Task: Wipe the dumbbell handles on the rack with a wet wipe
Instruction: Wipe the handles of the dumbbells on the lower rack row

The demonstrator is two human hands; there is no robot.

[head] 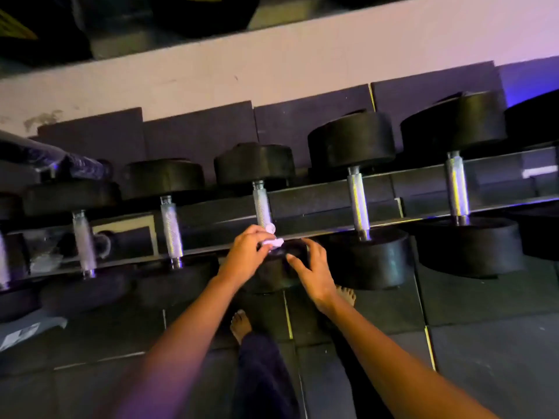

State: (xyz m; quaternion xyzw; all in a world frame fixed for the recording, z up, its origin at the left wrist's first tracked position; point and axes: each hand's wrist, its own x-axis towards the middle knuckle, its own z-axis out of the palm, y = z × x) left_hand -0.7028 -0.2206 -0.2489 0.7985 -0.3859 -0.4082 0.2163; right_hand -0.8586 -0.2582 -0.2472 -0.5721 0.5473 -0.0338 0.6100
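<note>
Several black dumbbells with knurled silver handles lie across a dark metal rack. My left hand pinches a small white wet wipe at the near end of the middle dumbbell's handle. My right hand curls its fingers round a dark round object on that dumbbell's near weight; what it is I cannot tell. Other handles stand to the left and right.
A pale wall with dark padding runs behind the rack. Black rubber floor tiles lie below, with my bare feet on them. Some papers lie at the lower left. Larger dumbbells fill the right side.
</note>
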